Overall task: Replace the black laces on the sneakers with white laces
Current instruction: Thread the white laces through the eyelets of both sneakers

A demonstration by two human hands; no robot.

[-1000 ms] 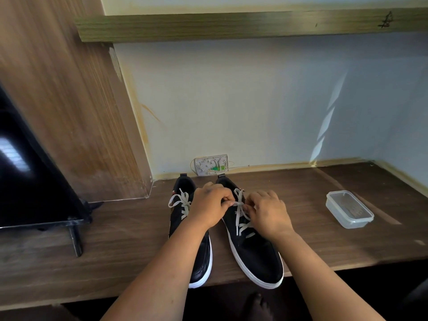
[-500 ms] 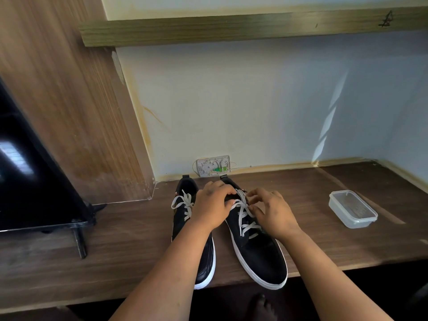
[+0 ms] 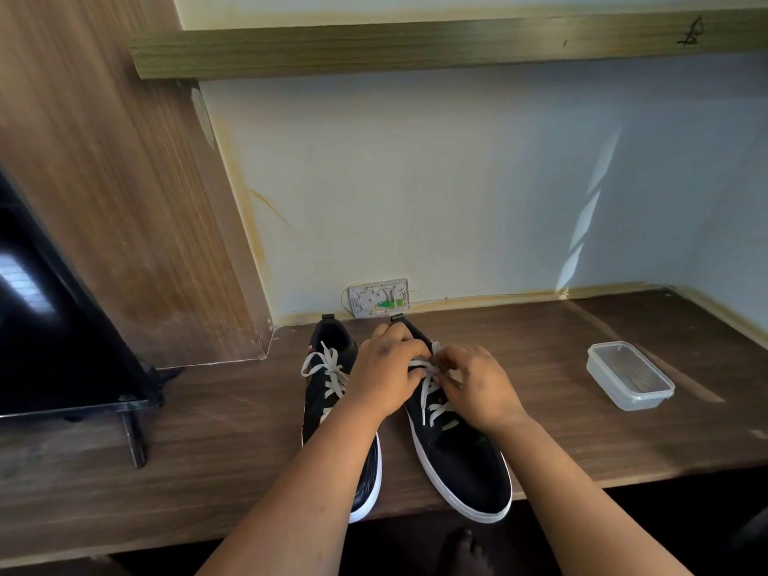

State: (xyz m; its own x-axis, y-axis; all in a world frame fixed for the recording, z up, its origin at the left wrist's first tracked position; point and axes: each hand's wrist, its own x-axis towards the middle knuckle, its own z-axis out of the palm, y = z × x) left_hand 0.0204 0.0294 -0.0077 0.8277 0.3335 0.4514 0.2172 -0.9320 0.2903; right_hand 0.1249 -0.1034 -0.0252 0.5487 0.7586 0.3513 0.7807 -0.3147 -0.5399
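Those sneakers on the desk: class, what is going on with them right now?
A person is lacing two black sneakers that stand side by side on a wooden desk. Both hands, left hand and right hand, pinch the white lace near the top of the right sneaker. The left sneaker already carries a tied white lace. A clear lidded plastic box sits apart, farther right.

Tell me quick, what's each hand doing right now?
Left hand: fingers curled, pinching the white lace at the top of the right sneaker.
Right hand: fingers curled, pinching the same lace.
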